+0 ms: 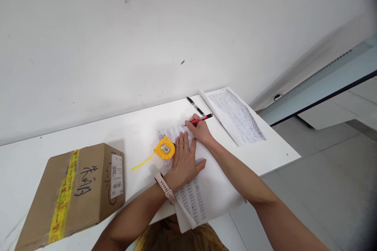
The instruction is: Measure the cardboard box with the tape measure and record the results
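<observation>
My right hand grips a red pen with a black end, its tip at the upper part of a written sheet of paper. Flat on that paper lies my left hand, fingers spread, with a pale pink watch band on the wrist. Close to the left fingers is a yellow tape measure, a short length of its yellow tape sticking out to the left. The sheet's lower end hangs over the table's near edge and curls. Part of the writing is hidden under my hands.
A cardboard box with yellow tape, a label and handwriting stands at the left on the white table. A black pen lies near the wall, beside an open stack of printed pages. Tiled floor shows at the right.
</observation>
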`<state>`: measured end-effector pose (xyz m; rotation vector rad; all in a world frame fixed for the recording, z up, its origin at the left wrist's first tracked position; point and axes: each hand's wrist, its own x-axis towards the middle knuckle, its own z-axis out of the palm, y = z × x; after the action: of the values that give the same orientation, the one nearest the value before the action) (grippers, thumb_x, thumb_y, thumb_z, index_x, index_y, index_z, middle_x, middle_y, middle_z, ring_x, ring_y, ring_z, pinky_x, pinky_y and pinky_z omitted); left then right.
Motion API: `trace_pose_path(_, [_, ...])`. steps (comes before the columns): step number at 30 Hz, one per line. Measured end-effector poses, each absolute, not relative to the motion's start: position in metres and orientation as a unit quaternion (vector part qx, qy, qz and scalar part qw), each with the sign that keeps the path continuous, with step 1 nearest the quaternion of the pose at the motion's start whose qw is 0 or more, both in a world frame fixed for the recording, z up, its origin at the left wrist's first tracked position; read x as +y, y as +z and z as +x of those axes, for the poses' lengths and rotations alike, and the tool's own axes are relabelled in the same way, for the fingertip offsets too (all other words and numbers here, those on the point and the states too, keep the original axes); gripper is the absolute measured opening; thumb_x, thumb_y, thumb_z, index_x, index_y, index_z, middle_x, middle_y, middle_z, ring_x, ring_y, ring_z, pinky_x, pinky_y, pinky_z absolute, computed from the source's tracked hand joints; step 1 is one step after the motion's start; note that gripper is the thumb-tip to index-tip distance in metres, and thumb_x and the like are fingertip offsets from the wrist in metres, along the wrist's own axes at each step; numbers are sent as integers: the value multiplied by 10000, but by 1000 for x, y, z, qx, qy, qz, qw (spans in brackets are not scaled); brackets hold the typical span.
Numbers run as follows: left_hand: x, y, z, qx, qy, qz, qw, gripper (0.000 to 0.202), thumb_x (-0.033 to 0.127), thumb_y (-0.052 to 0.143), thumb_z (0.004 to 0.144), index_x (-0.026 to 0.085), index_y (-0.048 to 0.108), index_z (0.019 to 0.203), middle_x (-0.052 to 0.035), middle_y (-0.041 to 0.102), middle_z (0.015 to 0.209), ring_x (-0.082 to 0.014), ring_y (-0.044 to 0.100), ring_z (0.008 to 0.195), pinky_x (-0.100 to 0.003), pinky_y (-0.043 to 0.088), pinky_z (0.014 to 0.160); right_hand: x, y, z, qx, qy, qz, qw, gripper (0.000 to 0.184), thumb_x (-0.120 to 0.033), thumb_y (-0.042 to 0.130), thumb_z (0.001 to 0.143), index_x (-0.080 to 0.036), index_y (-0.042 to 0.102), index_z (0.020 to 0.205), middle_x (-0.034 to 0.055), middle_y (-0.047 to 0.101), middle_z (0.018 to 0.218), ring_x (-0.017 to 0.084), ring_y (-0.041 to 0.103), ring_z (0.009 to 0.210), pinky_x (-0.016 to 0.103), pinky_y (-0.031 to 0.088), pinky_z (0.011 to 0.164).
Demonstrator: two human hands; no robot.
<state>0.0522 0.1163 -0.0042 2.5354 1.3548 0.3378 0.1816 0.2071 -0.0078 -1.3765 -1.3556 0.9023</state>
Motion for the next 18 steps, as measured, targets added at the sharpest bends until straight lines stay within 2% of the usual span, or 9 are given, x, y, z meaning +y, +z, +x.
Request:
trace_pose_path(4, [117, -4, 53, 463, 109, 870, 128, 804, 478, 589, 869, 36, 314, 1481, -288, 136, 1606, -441, 27, 1484, -625, 176, 1179, 204, -7, 183, -595, 325, -577, 456, 239, -322, 551, 811, -239, 397, 648, -66, 377, 554, 128, 378, 548, 261, 315, 535])
trace_pose_path(18, [118, -8, 55, 466, 113, 868, 125, 846, 504, 580, 859, 42, 283, 1503, -275, 168, 1603, -444, 30, 1484, -638, 169, 1173, 203, -5, 181, -620, 302, -590, 420, 230, -348, 530, 818, -245, 393, 665, -47, 409, 560, 148, 418, 567, 270, 330, 546])
